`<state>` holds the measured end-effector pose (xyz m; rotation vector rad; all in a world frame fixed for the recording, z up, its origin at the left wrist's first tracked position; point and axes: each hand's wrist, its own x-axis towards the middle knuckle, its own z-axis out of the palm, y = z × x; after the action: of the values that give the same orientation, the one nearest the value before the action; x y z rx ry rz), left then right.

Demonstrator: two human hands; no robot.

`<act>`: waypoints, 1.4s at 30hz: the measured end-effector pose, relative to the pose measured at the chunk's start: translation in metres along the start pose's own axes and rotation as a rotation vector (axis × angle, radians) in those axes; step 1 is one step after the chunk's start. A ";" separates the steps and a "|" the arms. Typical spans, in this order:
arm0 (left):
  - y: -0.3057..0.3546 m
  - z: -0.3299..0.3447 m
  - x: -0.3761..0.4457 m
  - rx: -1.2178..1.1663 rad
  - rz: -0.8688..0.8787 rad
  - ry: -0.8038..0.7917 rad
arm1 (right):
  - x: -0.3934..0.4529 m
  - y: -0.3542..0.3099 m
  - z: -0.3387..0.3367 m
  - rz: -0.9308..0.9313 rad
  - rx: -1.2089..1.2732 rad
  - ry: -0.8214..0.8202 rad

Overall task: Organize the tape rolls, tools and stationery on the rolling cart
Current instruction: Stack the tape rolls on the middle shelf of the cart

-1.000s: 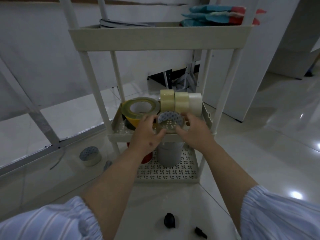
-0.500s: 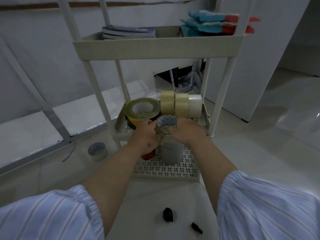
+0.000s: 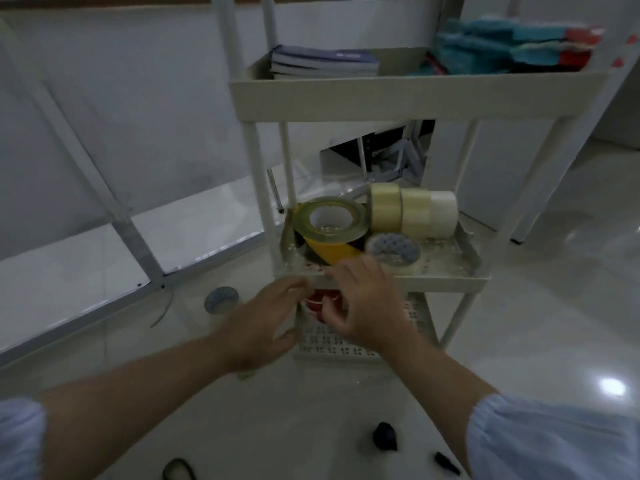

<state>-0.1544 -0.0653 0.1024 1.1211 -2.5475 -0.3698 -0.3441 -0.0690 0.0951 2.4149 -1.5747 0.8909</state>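
A blue-patterned tape roll (image 3: 393, 250) lies flat on the white cart's middle shelf (image 3: 446, 280), in front of a row of three clear and white tape rolls (image 3: 414, 213) and beside a large yellow-and-black roll (image 3: 329, 228). My left hand (image 3: 266, 320) and my right hand (image 3: 363, 299) hover just in front of that shelf, fingers apart, holding nothing. A second blue-patterned roll (image 3: 221, 299) sits on the floor to the left of the cart. A red item (image 3: 317, 303) shows on the bottom shelf between my hands.
The cart's top tray (image 3: 398, 95) holds notebooks (image 3: 322, 62) and teal-and-red cloth items (image 3: 512, 46). Small black objects (image 3: 384, 436) lie on the floor near me, with another black piece (image 3: 446, 462) and a black loop (image 3: 178, 469). A glass partition stands at the left.
Both hands let go of the blue-patterned roll, which now rests on the middle shelf, and drew back toward me. The view shifted so the cart sits further right.
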 end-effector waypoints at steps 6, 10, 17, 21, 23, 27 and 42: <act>-0.112 0.037 -0.072 -0.059 -0.247 0.014 | 0.002 -0.078 0.078 -0.061 0.280 -0.093; -0.170 0.056 -0.087 -0.104 -0.467 0.135 | 0.017 -0.107 0.138 -0.021 0.347 -0.260; -0.247 0.072 -0.064 -0.353 -0.757 0.147 | 0.058 -0.116 0.227 0.359 0.464 -0.494; -0.268 0.077 -0.053 -0.547 -0.755 0.170 | 0.081 -0.105 0.259 0.456 0.492 -0.657; -0.268 0.081 -0.048 -0.665 -0.713 0.250 | 0.086 -0.097 0.274 0.407 0.475 -0.763; -0.265 0.096 -0.039 -0.829 -0.815 0.327 | 0.095 -0.089 0.294 0.535 0.523 -0.869; -0.266 0.118 -0.048 -0.933 -1.010 0.439 | 0.066 -0.088 0.292 0.613 0.895 -0.528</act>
<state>0.0049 -0.1923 -0.1111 1.6709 -1.0081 -1.2004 -0.1302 -0.2004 -0.0904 2.9330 -2.6616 1.3589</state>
